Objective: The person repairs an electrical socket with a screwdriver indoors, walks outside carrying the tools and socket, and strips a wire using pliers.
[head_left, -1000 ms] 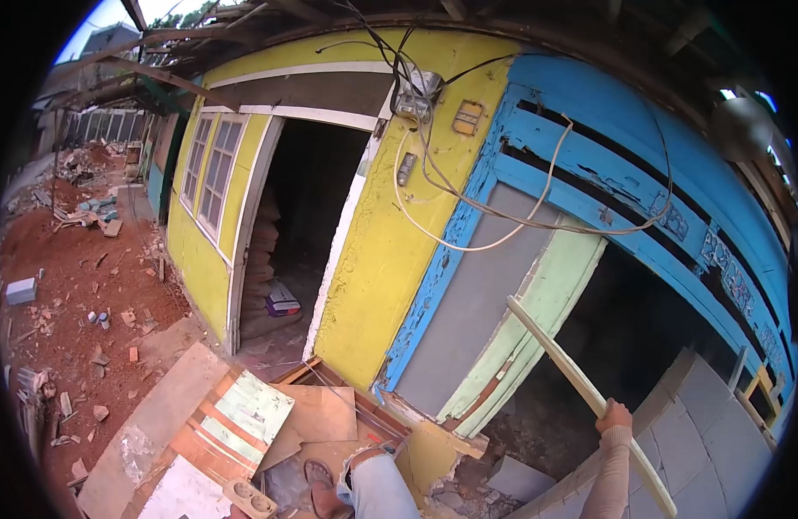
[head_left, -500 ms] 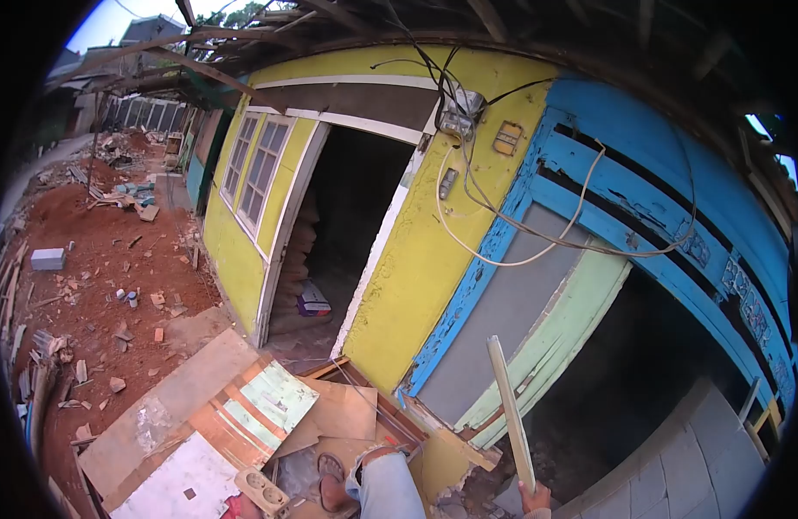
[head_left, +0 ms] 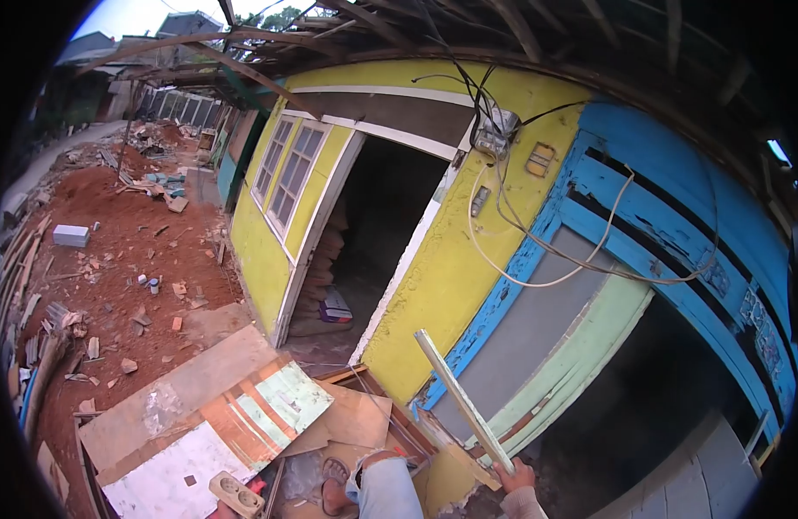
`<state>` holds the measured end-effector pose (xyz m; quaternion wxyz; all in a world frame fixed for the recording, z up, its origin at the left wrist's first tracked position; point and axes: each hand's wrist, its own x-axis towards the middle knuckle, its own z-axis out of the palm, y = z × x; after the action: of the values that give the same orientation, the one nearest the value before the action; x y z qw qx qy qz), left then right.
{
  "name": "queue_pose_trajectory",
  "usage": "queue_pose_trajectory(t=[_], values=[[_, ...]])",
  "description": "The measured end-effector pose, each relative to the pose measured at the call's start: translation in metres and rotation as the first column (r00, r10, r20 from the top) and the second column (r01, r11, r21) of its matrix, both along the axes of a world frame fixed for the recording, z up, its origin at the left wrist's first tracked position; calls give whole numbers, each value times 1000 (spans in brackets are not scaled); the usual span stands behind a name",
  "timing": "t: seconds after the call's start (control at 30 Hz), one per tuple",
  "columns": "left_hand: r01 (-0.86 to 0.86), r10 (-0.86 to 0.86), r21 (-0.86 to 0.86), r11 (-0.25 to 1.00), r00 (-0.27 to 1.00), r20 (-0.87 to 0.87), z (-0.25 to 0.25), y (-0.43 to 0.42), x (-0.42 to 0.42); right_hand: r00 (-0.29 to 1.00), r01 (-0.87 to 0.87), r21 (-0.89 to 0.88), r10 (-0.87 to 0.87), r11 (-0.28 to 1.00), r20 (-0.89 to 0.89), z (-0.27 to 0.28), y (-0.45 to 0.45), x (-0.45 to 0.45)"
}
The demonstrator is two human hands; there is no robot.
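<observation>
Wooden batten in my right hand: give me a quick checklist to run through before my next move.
1. Right hand grip on the wooden batten: ok, fingers closed near its lower end.
2. Batten's upper end apart from the hanging cable: ok, visible gap in this view.
3. Left hand grip on the double socket: cannot tell, cut off by the picture edge.
4. Ground around the sandalled foot uncluttered: not ok, loose boards lie close by.
5. Right-hand doorway safe inside: cannot tell, too dark.
</observation>
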<state>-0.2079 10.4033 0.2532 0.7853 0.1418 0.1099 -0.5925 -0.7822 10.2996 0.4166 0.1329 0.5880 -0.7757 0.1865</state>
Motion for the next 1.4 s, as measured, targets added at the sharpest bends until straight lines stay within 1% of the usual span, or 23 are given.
queue_pose_trajectory(t=[0.3, 0.43, 0.5, 0.53, 0.57, 0.6, 0.63, 0.67, 0.7, 0.73, 0.8, 0.87, 0.9, 0.93, 0.97, 1.07, 1.13, 1.23, 1.27, 1.3, 1.33, 1.37, 1.4], values=[[-118, 123, -58, 991, 989, 85, -72, 19, 14, 990, -142, 59, 142, 988, 17, 7, -64, 44], [-180, 190, -84, 980, 973, 131, -90, 36, 23, 957, -288, -30, 289, 957, 25, 6, -104, 95], [-220, 231, -78, 972, 958, 172, -73, 51, 19, 915, -401, -116, 403, 909, -10, -7, -133, 119], [-249, 238, 47, 967, 957, 166, -60, 61, 10, 880, -471, -137, 476, 871, -1, -14, -147, 133], [-236, 223, 56, 970, 958, 181, -54, 68, 8, 819, -567, -147, 573, 811, 2, -16, -168, 155], [-262, 256, 108, 959, 964, 70, -29, 73, 6, 756, -644, -180, 655, 744, 4, -10, -175, 189], [-213, 203, 77, 974, 971, 124, -51, 79, 7, 662, -740, -226, 745, 634, -81, -9, -192, 218], [-208, 187, 118, 971, 968, 170, -74, 80, 7, 645, -757, -199, 761, 623, -72, 0, -193, 259], [-231, 195, 218, 948, 965, 175, -35, 93, 6, 574, -805, -238, 814, 544, -82, 5, -204, 300], [-233, 215, 180, 956, 970, 115, -36, 96, 4, 508, -847, -230, 858, 480, -78, 12, -216, 342], [-312, 274, 233, 921, 945, 180, -10, 111, 3, 422, -886, -253, 902, 389, -91, 58, -182, 467], [-370, 344, 160, 915, 924, 167, -27, 118, -2, 236, -900, -417, 947, 128, -219, 113, -124, 609], [-408, 395, 70, 910, 907, 147, -32, 117, -6, 54, -885, -465, 997, 22, -56, 143, -83, 671], [-448, 442, 59, 892, 892, 99, -30, 121, -13, -208, -721, -611, 943, -326, -258, 174, -34, 720], [-471, 470, 34, 881, 882, 44, -25, 125, -17, -279, -518, -653, 831, -552, -481, 207, 25, 749], [-448, 450, -40, 893, 892, 50, -26, 142, -17, -394, -266, -580, 636, -770, -664, 242, 135, 717], [-518, 518, 80, 852, 855, 17, 11, 132, -17, -537, -144, -434, 438, -889, -721, 224, 153, 661], [-432, 424, 106, 896, 901, 91, 21, 129, -15, -676, -190, -370, 395, -909, -623, 186, 146, 614], [-425, 413, 170, 889, 905, 98, 6, 127, -12, -702, -269, -398, 461, -877, -542, 170, 132, 607], [-448, 438, 117, 886, 893, 99, -46, 128, -4, -710, -376, -425, 551, -823, -438, 152, 115, 598], [-414, 404, 44, 909, 903, 146, -32, 121, 0, -688, -511, -443, 660, -736, -302, 133, 93, 585], [-411, 394, 80, 908, 903, 171, -9, 112, 2, -594, -707, -419, 800, -570, -86, 106, 67, 570], [-393, 378, 20, 919, 897, 230, -20, 106, 7, -449, -846, -351, 891, -401, 66, 80, 48, 554]])
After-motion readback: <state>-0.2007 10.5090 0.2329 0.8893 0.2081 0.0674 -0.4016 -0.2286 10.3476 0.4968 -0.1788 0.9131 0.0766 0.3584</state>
